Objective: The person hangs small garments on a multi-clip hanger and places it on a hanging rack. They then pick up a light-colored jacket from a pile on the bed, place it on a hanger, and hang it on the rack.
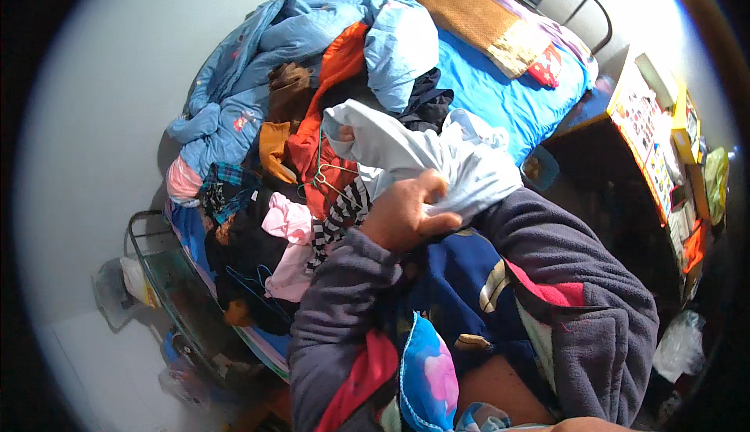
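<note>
My left hand (402,212) is closed on the gathered edge of a pale grey-white garment (391,139), held up in front of me above a pile of clothes. My right forearm (539,225) reaches into or behind the bunched cloth, which hides most of that hand. A small patch of skin colour shows at the garment's far left end; I cannot tell if it is my right fingers. Below the cloth lie a red-orange garment (312,147), a thin wire hanger (322,176), a black-and-white striped cloth (337,225) and a pink garment (287,219).
A light blue quilt (258,65) is heaped at the bed's far left. Beyond the pile spreads a bright blue sheet (484,80) with a brown-and-gold pillow (461,14). Metal rails (168,295) edge the bed. A cluttered cabinet (641,127) stands at the right.
</note>
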Motion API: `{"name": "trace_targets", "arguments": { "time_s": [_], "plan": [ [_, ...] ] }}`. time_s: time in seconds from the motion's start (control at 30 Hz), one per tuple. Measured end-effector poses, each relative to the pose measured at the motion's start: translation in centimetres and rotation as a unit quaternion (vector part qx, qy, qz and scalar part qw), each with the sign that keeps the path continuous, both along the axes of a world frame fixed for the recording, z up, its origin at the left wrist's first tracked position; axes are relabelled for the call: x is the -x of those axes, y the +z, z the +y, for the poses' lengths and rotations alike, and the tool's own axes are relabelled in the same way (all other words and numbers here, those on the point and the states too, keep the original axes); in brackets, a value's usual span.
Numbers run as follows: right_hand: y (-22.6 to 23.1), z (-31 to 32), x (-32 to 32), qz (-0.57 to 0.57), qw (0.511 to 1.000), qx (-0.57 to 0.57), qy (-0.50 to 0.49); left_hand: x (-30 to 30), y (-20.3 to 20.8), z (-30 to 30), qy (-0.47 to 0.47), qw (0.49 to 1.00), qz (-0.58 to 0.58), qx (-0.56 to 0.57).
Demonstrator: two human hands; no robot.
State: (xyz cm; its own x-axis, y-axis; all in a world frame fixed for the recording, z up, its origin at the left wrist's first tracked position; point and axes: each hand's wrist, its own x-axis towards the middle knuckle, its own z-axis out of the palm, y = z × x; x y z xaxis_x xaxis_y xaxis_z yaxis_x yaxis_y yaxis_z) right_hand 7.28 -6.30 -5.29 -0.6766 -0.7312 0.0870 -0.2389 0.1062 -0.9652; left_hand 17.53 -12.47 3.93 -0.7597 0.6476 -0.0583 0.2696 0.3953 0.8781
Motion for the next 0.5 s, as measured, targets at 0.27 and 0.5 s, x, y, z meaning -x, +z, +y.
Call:
{"name": "trace_targets", "arguments": {
  "time_s": [0.27, 0.5],
  "plan": [
    [1.0, 0.9, -1.5, -0.039, 0.989, -0.011, 0.139, 6.5, -2.5, -10.6, 0.174, 0.94, 0.063, 0.286],
    [1.3, 18.0, -1.7, -0.161, 0.972, -0.062, 0.161, 6.2, -6.5, -27.2, 0.52, 0.853, -0.004, 0.049]
  ]
}}
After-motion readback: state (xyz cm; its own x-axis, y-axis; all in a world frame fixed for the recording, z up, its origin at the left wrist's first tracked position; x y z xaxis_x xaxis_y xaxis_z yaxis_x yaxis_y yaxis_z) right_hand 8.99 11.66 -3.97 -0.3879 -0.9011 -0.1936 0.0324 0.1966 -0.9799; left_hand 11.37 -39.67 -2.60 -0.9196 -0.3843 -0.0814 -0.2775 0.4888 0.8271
